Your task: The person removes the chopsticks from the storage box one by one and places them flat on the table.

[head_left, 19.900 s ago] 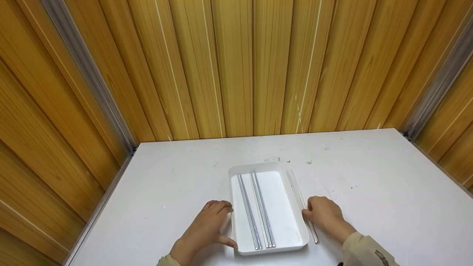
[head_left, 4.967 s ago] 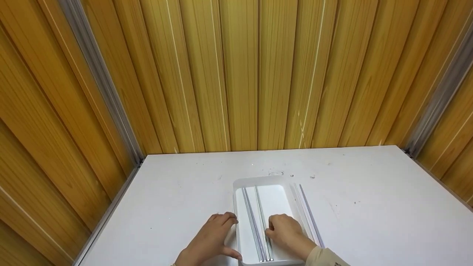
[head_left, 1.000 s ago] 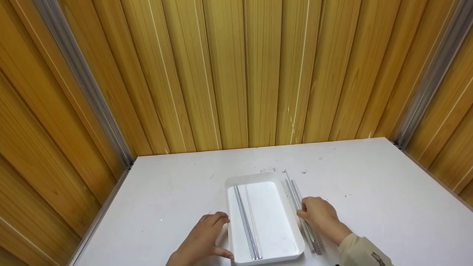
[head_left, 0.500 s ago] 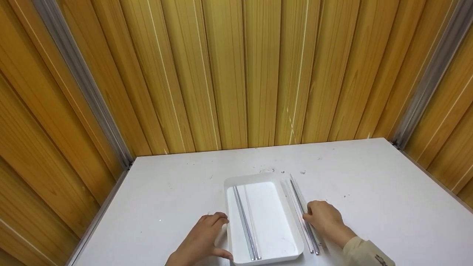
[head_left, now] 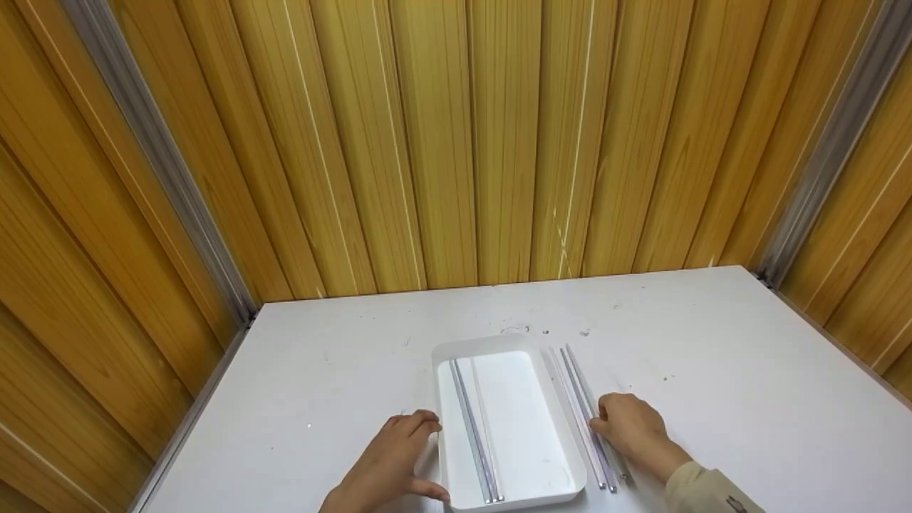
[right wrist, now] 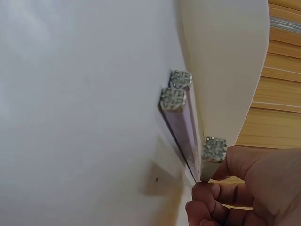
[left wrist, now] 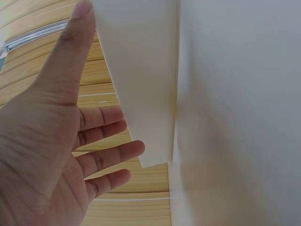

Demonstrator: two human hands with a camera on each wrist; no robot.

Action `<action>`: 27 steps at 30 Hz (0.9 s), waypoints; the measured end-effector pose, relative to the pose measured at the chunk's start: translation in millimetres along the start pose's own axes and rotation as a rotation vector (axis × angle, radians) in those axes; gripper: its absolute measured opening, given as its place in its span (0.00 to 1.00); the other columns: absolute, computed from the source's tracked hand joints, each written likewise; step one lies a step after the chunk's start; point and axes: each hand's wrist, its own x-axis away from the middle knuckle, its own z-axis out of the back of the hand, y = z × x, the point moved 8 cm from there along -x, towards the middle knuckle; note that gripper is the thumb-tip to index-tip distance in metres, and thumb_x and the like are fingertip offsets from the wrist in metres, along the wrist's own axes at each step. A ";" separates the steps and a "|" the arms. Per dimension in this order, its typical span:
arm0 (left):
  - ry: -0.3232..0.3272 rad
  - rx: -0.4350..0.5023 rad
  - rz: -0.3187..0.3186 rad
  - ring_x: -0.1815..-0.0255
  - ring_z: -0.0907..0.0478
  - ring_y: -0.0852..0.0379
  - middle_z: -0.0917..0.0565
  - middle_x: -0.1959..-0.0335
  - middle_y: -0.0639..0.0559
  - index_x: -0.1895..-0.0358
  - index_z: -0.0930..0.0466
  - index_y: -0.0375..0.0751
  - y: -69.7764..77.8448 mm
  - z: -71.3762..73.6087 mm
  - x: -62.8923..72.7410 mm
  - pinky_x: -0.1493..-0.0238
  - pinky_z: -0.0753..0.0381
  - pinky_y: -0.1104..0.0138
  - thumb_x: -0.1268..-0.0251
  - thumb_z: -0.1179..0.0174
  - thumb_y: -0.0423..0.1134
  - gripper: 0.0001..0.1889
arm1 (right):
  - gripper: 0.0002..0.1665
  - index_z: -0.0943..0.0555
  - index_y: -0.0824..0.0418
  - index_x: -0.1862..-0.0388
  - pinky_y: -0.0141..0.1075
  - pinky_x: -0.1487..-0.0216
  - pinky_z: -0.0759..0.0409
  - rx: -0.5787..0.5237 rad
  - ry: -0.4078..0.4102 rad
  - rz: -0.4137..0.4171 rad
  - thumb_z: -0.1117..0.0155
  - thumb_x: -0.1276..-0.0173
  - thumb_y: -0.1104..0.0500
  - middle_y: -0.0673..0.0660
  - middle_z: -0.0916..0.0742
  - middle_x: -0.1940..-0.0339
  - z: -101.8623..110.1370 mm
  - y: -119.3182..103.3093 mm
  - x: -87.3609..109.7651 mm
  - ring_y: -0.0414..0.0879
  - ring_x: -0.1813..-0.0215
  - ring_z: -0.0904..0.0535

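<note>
Held stick [right wrist: 214,149]: just right of the white tray [head_left: 531,427], its long axis running away from the person, far end leaning left.
Right hand [head_left: 631,427]: pinches that stick between thumb and fingers.
Two loose sticks [right wrist: 179,125]: on the desk [head_left: 712,356], between tray and held stick, pointing much the same way.
Tray sticks [head_left: 470,425]: lengthwise, near the left wall.
Left hand [head_left: 392,456]: fingers extended, thumb spread, at the tray's left side.
Right wrist view only: square, grid-textured stick ends.

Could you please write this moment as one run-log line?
left hand: at white tray; right hand: pinching a rod; inside tray: more rods; table beside tray: two rods
</note>
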 end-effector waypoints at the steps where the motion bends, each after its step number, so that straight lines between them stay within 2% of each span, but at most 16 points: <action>1: 0.001 -0.002 -0.001 0.46 0.24 0.53 0.23 0.44 0.51 0.48 0.23 0.39 0.0 0.2 0.1 0.40 0.23 0.60 0.65 0.39 0.73 0.46 | 0.11 0.22 0.61 0.76 0.35 0.76 0.24 -0.004 -0.002 0.000 0.33 0.40 0.56 0.52 0.19 0.80 -0.6 0.6 -0.1 0.44 0.76 0.27; 12: 0.000 -0.001 0.001 0.47 0.24 0.53 0.23 0.43 0.52 0.47 0.23 0.39 -0.8 0.2 0.2 0.40 0.22 0.60 0.64 0.40 0.74 0.46 | 0.13 0.25 0.60 0.79 0.32 0.78 0.29 -0.015 -0.020 -0.010 0.34 0.40 0.56 0.51 0.22 0.83 -5.5 5.4 0.4 0.43 0.78 0.28; 20: -0.020 -0.002 0.017 0.47 0.24 0.53 0.24 0.43 0.51 0.46 0.24 0.38 -1.4 1.5 0.5 0.39 0.23 0.61 0.66 0.40 0.74 0.47 | 0.11 0.23 0.61 0.75 0.34 0.76 0.24 -0.004 -0.042 -0.009 0.34 0.41 0.55 0.52 0.20 0.81 -8.0 5.2 -2.0 0.44 0.77 0.26; 27: -0.015 -0.006 0.016 0.47 0.24 0.54 0.24 0.43 0.52 0.46 0.23 0.39 -0.6 -0.3 -0.4 0.40 0.23 0.62 0.66 0.40 0.74 0.47 | 0.11 0.23 0.61 0.76 0.34 0.77 0.26 -0.015 -0.037 -0.007 0.35 0.41 0.55 0.52 0.20 0.81 -5.9 7.2 -0.9 0.44 0.77 0.26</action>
